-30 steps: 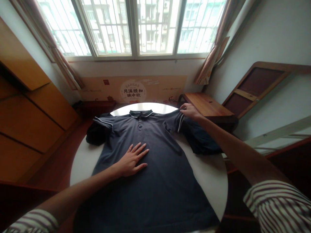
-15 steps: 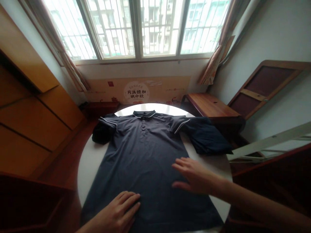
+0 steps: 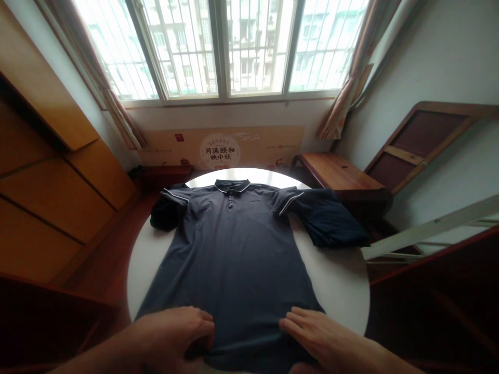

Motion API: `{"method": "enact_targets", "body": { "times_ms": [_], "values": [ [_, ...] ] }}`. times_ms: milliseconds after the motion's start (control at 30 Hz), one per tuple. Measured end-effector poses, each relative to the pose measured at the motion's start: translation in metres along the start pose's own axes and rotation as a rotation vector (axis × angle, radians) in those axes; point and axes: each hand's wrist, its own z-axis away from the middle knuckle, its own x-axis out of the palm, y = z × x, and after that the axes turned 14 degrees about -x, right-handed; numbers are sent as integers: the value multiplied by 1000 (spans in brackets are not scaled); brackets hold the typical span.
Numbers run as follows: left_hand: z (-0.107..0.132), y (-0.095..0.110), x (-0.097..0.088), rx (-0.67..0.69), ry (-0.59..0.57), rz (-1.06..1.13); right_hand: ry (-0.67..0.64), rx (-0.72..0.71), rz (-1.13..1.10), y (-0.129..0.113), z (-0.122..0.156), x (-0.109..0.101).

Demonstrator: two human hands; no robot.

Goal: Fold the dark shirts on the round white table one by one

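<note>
A dark grey-blue polo shirt [image 3: 237, 254] lies front up on a round white table [image 3: 343, 285], its collar at the far side and white piping on the collar and sleeves. Near the hem, my left hand [image 3: 175, 332] has its fingers curled down onto the fabric, closed on it at the lower left. My right hand [image 3: 312, 335] grips the lower right part of the shirt, fingers bent over the cloth and the thumb partly cut off by the frame's bottom edge. Slight creases run across the cloth between both hands.
A folded dark navy garment [image 3: 331, 221] lies by the right sleeve, and a black bundle of cloth [image 3: 166, 215] by the left sleeve. Behind the table stand a wooden bench [image 3: 339, 171] and a printed banner [image 3: 257, 148] under the window. Wooden cabinets [image 3: 66, 192] line the left.
My right hand has come down and toward me from the shirt's right side to its lower part. My left hand has shifted slightly left, and both hands have closed on the fabric.
</note>
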Motion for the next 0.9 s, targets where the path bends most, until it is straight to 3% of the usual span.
{"method": "enact_targets", "body": {
  "times_ms": [67, 100, 233, 300, 367, 433, 500, 533, 600, 667, 700, 800, 900],
  "values": [
    [-19, -13, -27, 48, -102, 96, -47, -27, 14, -1, -10, -4],
    [-33, -21, -45, 51, -85, 144, -86, -59, 17, 0, -15, -6],
    [-116, -66, -137, -100, 389, 240, -320, -166, -4, 6, -39, -16],
    [-163, -89, -184, -295, 702, 229, -443, -162, -5, 13, -51, -22],
    [-203, -109, -224, -395, 843, 229, -554, -205, -149, 26, -65, -29],
    [-235, -127, -249, -464, 908, 243, -624, -276, -396, 48, -81, -41],
    [-259, -142, -261, -524, 924, 267, -573, -270, -535, 81, -97, -61],
    [-268, -149, -263, -550, 919, 280, -479, -205, -508, 102, -106, -75],
    [-282, -161, -263, -584, 897, 299, -209, 25, -405, 148, -123, -107],
    [-290, -171, -261, -589, 872, 308, 114, 350, -261, 198, -139, -140],
    [-293, -175, -260, -581, 860, 310, 197, 426, -214, 223, -147, -155],
    [-294, -183, -262, -523, 836, 304, 291, 547, -179, 286, -167, -182],
    [-288, -187, -264, -443, 879, 287, 298, 636, -201, 326, -185, -180]
  ]
}}
